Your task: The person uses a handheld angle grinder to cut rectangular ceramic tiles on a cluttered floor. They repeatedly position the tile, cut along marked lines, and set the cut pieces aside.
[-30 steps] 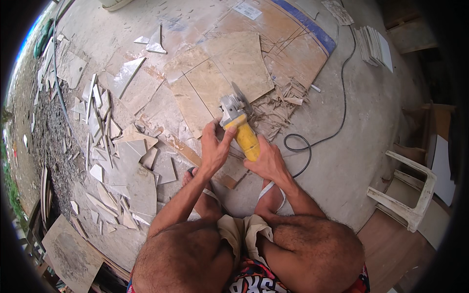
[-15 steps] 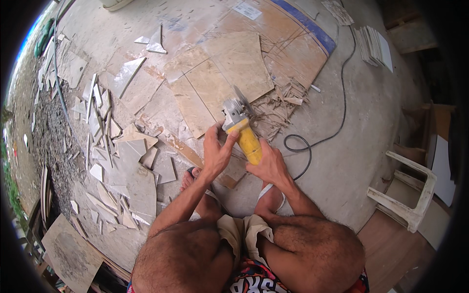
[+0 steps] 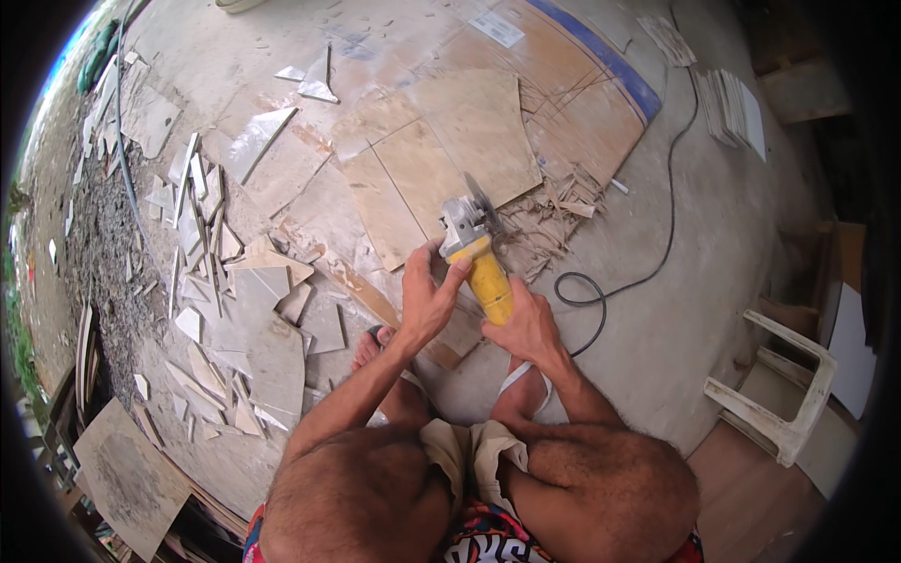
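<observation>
Between my knees and a pale beige tile (image 3: 450,122) I hold a yellow and grey angle grinder (image 3: 487,281). My left hand (image 3: 429,294) is closed at the front of its body, near the grey gear head, with the thumb on the yellow casing. Around the rear of the casing wraps my right hand (image 3: 526,324). The grinder's thin disc (image 3: 482,199) points away from me, over the tile's near right part; whether it touches the tile I cannot tell. Dark straight lines run across the tile, which lies on a flattened cardboard sheet (image 3: 572,103).
Broken tile pieces (image 3: 202,244) are heaped on the left. A black cord (image 3: 671,206) loops on the concrete at right, near a white plastic stool (image 3: 779,403) on its side. Cut tile strips (image 3: 727,108) stand at the far right. My sandalled feet (image 3: 519,389) are just below the grinder.
The whole view has shifted slightly, so the tile and floor sit a little farther right and lower. Both hands keep their grip on the grinder, which stays near the same part of the tile.
</observation>
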A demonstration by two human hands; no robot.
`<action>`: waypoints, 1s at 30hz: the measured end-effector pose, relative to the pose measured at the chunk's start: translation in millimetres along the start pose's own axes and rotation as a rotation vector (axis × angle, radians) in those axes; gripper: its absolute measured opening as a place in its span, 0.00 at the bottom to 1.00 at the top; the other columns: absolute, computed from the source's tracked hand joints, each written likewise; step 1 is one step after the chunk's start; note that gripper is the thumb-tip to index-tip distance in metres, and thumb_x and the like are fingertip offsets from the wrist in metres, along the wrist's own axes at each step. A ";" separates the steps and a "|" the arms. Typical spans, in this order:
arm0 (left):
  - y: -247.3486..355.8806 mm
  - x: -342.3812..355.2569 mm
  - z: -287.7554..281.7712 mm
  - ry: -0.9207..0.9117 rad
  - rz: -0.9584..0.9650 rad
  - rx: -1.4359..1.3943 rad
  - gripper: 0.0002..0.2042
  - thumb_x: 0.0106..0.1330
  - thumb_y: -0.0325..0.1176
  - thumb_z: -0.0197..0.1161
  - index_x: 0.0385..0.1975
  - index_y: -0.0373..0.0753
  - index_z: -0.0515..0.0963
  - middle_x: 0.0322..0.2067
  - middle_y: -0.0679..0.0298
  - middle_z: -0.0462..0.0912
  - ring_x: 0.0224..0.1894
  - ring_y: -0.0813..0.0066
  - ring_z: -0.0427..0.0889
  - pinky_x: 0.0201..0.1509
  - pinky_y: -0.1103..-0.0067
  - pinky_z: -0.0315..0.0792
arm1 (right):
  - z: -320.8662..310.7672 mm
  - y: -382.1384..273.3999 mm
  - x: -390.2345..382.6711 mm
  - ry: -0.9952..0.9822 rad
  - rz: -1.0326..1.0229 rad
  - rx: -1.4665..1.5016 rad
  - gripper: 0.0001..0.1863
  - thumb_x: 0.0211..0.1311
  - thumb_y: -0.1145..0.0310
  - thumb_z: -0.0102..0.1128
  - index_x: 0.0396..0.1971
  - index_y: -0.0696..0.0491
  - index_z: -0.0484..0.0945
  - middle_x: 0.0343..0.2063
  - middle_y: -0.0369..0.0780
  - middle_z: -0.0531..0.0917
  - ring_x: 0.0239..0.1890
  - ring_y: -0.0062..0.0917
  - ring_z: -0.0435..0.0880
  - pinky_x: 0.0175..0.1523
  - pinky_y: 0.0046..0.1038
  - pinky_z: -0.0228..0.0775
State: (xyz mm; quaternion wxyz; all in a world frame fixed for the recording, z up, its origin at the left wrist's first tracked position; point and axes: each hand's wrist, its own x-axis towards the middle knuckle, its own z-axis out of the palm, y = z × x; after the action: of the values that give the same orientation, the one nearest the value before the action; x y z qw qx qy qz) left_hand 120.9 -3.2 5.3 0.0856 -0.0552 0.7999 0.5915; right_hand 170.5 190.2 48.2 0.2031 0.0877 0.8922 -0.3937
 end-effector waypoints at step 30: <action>22.8 126.0 -48.2 0.129 -0.030 -0.010 0.29 0.75 0.52 0.70 0.56 0.25 0.83 0.33 0.58 0.85 0.35 0.73 0.80 0.43 0.72 0.77 | -2.6 -80.1 125.0 -0.022 -0.032 -0.021 0.33 0.50 0.60 0.76 0.52 0.63 0.73 0.38 0.65 0.88 0.46 0.64 0.88 0.53 0.55 0.82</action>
State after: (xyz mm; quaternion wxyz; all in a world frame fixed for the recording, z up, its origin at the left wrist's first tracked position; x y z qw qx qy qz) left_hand -10.3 -40.9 14.9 0.0426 -0.1059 0.7998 0.5893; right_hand 31.6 137.6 49.3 0.2076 0.0668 0.8953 -0.3884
